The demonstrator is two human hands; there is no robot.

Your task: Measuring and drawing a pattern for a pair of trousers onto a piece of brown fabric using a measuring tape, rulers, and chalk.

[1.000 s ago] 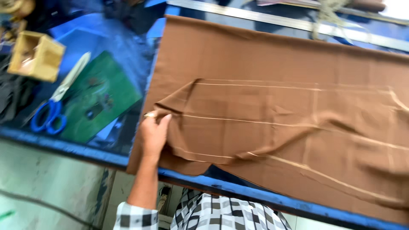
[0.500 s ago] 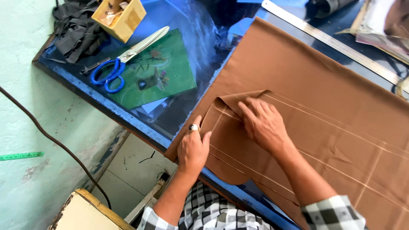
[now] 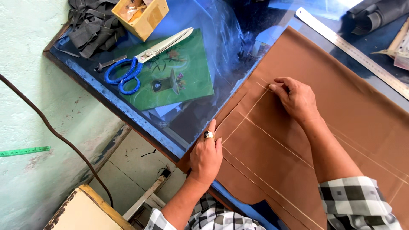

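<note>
Left hand (image 3: 206, 154) lies flat, palm down, on the near edge of the brown cloth (image 3: 341, 106), at the front edge of the tabletop (image 3: 128, 104). Fingers are together and extended, grasping nothing. A ring (image 3: 208, 135) with a dark stone sits on one finger. The checked sleeve (image 3: 170, 219) shows at the bottom of the view.

The cloth covers the right part of the tabletop, and its near edge overhangs the front edge beside the left hand. Pale chalk lines (image 3: 272, 138) run across it, some parallel and some crossing. A straight cut or fold edge runs from near the left fingertips up toward the right hand.

Right hand (image 3: 296, 97) rests farther in on the cloth, fingers curled, with the fingertips pressed on a chalk line near the cloth's left edge. I cannot tell whether it pinches the cloth or only presses it. Its forearm crosses the cloth toward the bottom right, ending in a checked cuff (image 3: 360, 204).

Left of the cloth, on clear plastic sheet over the tabletop, lies a green card (image 3: 187, 72). Scissors (image 3: 142, 59) with blue handles lie partly across it, blades pointing to the far side. Beyond them, at the far left corner, sit a yellow box (image 3: 142, 17) and a heap of dark grey scraps (image 3: 91, 27).

A metal ruler (image 3: 353, 51) lies along the cloth's far edge.

Below the tabletop's left edge there are a dark cable (image 3: 55, 132) and a green tape (image 3: 23, 150).
</note>
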